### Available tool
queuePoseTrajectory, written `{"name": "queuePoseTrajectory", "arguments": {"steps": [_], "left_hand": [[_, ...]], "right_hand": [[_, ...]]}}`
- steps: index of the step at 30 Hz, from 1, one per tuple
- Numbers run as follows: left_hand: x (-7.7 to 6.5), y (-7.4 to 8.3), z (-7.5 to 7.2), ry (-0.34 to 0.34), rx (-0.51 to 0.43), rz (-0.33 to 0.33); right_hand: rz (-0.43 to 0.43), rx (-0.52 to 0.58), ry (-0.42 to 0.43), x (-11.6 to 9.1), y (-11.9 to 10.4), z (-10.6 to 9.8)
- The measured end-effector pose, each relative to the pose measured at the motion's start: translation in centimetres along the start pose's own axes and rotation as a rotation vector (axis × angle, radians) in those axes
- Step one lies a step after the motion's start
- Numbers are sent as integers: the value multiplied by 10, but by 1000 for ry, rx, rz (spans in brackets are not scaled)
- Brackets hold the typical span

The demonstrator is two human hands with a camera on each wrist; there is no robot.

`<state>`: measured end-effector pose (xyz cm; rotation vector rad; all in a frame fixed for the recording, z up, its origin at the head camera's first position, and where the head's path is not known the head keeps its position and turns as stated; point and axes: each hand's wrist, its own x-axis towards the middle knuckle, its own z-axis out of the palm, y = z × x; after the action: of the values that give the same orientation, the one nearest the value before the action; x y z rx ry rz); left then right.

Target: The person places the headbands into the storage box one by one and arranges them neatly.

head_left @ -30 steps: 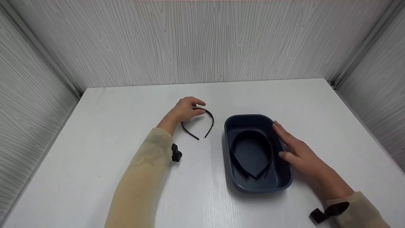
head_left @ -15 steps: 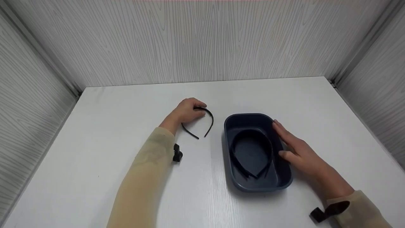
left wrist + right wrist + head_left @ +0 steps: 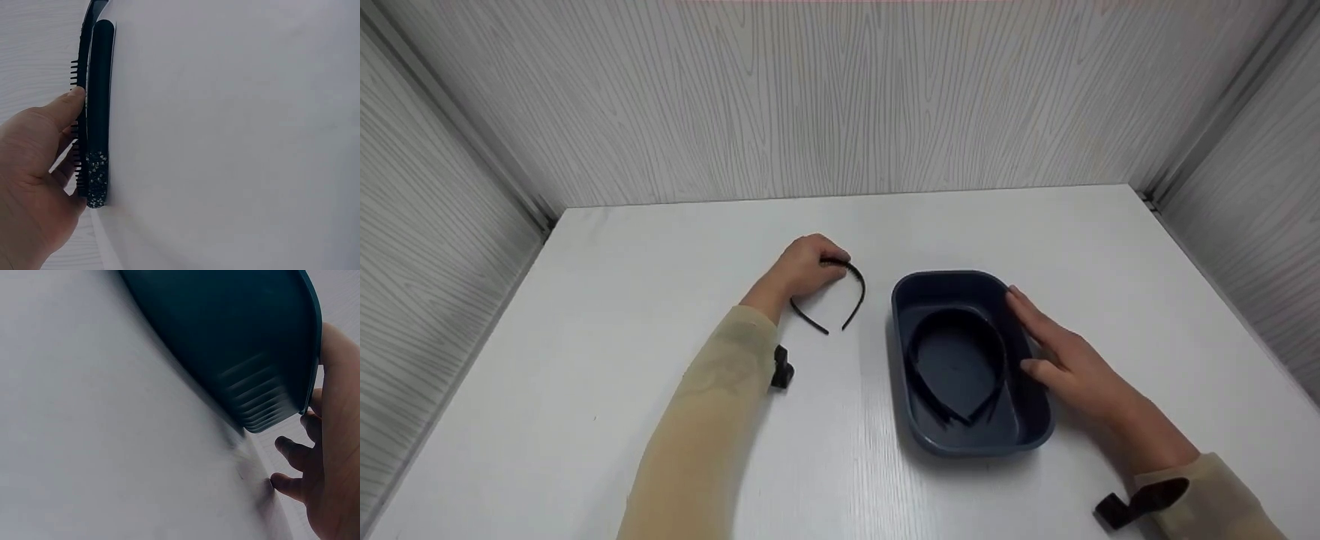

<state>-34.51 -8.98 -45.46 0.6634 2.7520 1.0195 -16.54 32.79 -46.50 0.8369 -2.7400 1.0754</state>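
Observation:
My left hand point(image 3: 802, 268) pinches the top of a black headband point(image 3: 861, 296), whose two ends point toward me. In the left wrist view the headband point(image 3: 100, 90) shows small comb teeth along its inner side and a glittery patch on one arm; the thumb presses on it while the other fingertips are hidden behind. My right hand point(image 3: 1076, 371) holds the right side of a dark blue plastic tub point(image 3: 922, 442), thumb over the rim and fingers along the outer wall. Dark headbands point(image 3: 915, 360) lie overlapped inside the tub, loop toward the far end.
Everything stands on a white table point(image 3: 585, 337). A grey wood-grain panel point(image 3: 840, 97) rises behind it, with similar panels on the left and right. Black camera mounts point(image 3: 782, 367) sit on both wrists.
The left fingers have closed on the headband's top, where they were parted around it before, and the headband has shifted very slightly. The right hand and the tub have stayed put.

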Motion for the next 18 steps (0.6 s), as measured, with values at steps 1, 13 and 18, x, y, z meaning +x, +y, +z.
{"name": "queuePoseTrajectory", "arguments": {"steps": [1,13,18], "left_hand": [[0,0,0,2,2,5],[-3,2,0,10,18,1],[-4,2,0,11,29,5]], "right_hand": [[1,-1,-1,0,0,0],[-22,3,17,0,0,0],[-17,5,14,1,-1,0]]}}
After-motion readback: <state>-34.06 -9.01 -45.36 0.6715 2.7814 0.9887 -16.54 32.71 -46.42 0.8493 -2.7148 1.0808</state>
